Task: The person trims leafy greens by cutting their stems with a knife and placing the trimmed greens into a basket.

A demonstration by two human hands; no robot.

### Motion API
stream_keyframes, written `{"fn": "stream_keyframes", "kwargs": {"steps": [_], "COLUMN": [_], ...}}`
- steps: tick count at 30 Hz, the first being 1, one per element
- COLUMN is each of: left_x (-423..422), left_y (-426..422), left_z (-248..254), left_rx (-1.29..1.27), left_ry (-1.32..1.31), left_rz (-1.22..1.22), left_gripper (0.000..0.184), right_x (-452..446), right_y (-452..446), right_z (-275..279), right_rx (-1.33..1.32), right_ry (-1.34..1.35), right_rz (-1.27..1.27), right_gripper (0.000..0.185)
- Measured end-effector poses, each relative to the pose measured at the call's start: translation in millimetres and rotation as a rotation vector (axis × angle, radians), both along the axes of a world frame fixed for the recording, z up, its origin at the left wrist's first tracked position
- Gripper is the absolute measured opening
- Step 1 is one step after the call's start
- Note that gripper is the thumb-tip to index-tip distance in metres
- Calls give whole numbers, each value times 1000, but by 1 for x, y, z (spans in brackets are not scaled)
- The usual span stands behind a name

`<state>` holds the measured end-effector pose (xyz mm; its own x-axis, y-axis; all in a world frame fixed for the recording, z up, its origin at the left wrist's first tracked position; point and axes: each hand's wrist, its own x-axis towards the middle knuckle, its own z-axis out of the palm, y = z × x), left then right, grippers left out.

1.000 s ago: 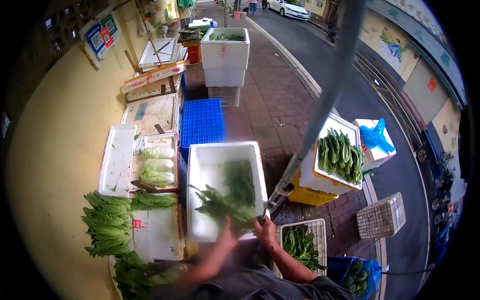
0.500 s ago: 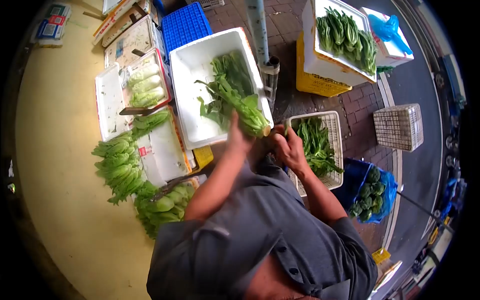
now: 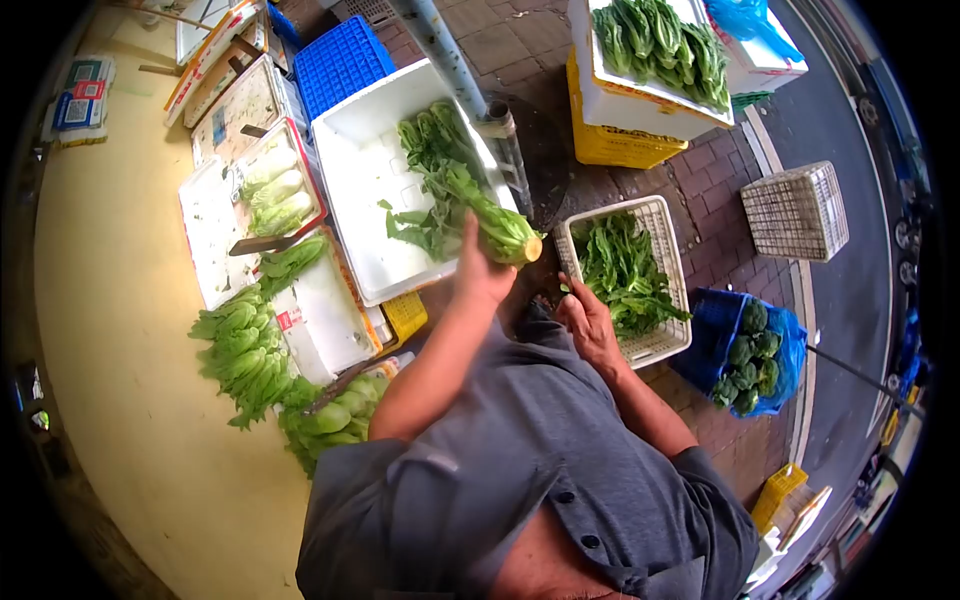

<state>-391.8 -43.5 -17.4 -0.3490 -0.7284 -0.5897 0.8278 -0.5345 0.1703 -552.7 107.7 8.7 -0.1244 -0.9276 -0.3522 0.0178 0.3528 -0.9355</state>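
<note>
My left hand is wrapped round the stem end of a leafy lettuce head. Its pale, round cut end points to the right, and its leaves trail over the white foam box. More greens lie in that box, partly under the held head. My right hand is closed beside the near left rim of a cream plastic basket. A small green bit shows at its fingertips; what else it holds, if anything, is hidden. Loose green leaves fill much of the basket.
A metal pole rises beside the foam box. On the left, a yellow table bears lettuce bunches and trays of pale heads. To the right are a blue-lined crate of broccoli, a white crate and boxed greens.
My right hand has drawn away from the lettuce's cut end, toward me. My left hand keeps its hold on the head. The whole view has turned slightly.
</note>
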Motion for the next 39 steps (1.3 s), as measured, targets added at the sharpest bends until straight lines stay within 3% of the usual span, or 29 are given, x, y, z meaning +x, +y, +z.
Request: {"fn": "stream_keyframes", "kwargs": {"steps": [5,6,10,13,15,21,26,30,35,39], "left_x": [-19,-24,-42,-47,-50,-83,-109,-124,-140,-145], "left_y": [7,8,17,20,22,35,42,44,51,49], "left_z": [6,13,34,31,24,18,14,19,16,4], "left_rx": [39,42,67,80,38,23,47,156,133,124], "left_ry": [28,61,30,73,127,-30,-20,-6,32,52], "left_rz": [-100,-123,-179,-262,-336,-371,-402,-468,-503,-567], "left_gripper": [55,56,56,56,56,54,50,44,45,43], "right_x": [-3,-3,-5,-11,-13,-24,-33,-47,-62,-61], "right_y": [-31,-35,-35,-26,-21,-7,8,22,30,41], "right_z": [35,44,34,45,30,51,74,44,23,40], "right_rx": [-282,-155,-399,-244,-353,-413,-351,-425,-387,-118], "right_ry": [491,504,559,515,570,563,551,656,476,199], "right_rz": [88,135,63,54,-45,-184,-271,-362,-396,-439], "right_gripper": [58,66,73,69,60,47,42,37,36,36]}}
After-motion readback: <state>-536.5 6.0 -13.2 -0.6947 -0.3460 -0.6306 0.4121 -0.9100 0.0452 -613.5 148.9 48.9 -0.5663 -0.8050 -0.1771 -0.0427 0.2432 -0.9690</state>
